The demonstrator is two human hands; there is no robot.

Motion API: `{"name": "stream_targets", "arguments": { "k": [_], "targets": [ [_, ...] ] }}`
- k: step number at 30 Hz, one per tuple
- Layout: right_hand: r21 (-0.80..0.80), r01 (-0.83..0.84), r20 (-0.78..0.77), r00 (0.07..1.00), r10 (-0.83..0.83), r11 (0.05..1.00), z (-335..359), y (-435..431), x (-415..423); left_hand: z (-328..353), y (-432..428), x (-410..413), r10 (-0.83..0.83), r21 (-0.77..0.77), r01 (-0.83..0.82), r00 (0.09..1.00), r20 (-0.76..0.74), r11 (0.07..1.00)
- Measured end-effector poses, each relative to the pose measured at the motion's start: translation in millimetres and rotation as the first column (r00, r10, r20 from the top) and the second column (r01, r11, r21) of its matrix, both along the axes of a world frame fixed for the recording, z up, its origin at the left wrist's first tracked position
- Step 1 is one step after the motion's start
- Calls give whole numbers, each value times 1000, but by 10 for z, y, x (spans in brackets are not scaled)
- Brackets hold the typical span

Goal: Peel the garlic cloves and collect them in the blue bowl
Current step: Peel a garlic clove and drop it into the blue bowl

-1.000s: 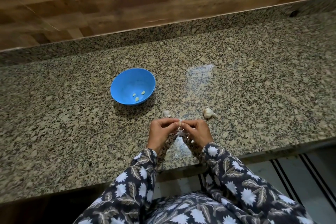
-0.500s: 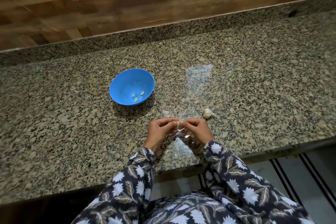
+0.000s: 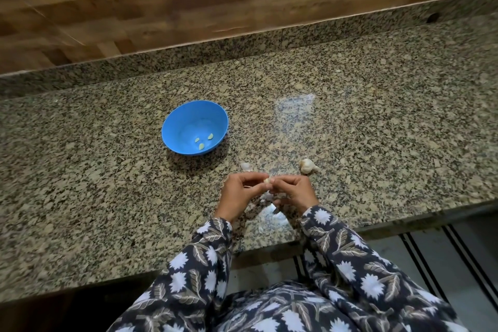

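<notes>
Fingers (image 3: 258, 180) of the left hand (image 3: 239, 194) and right hand (image 3: 292, 191) pinch one garlic clove (image 3: 266, 180) at lower centre, above the granite bench (image 3: 377, 121); blue bowl (image 3: 186, 116), centre-left, holds three peeled cloves (image 3: 201, 146).

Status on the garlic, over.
Left hand and right hand both pinch one small pale garlic clove, mid-peel. Round blue plastic bowl holds three peeled cloves. White garlic bulb on granite counter; nothing blocks bowl.

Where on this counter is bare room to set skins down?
Bare granite left of the blue bowl and a wide stretch right of the garlic bulb. Crowded between bowl, bulb, left hand and right hand: loose piece, skins.
</notes>
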State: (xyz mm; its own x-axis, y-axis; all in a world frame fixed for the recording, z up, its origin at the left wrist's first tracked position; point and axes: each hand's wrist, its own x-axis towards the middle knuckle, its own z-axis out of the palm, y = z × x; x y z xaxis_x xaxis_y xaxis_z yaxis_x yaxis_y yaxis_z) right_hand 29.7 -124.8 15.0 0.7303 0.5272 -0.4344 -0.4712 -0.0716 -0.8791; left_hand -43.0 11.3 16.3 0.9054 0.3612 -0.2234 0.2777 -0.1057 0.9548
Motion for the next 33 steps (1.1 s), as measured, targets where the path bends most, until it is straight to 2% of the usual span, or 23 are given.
{"name": "stream_targets", "arguments": {
  "k": [2,4,10,17,20,24,28,33],
  "targets": [
    [-2,-9,7,1000,9,1000,0,3,-8,-15,7,1,-1,71,1,1000,4,997],
    [-6,-9,6,1000,9,1000,-2,4,-17,-10,3,2,0,74,-1,1000,8,997],
    [14,34,-60,998,-33,999,-11,1,-9,71,-55,17,21,-63,-19,999,32,998],
    [8,101,-59,993,-100,995,2,38,-36,41,-65,12,66,-113,-61,997,43,992],
    [28,115,-78,991,-112,993,-12,52,-30,42,-90,10,110,-228,-97,993,44,969],
    [73,164,-169,974,-149,984,-17,76,-18,36,-113,-4,198,-394,-179,980,8,901],
    [88,205,-281,944,-173,975,-29,93,-1,54,-124,-26,274,-598,-245,961,-44,763],
    [102,243,-328,924,-198,965,-29,79,-11,56,-138,-45,291,-718,-268,952,-95,642]
  ]
}}
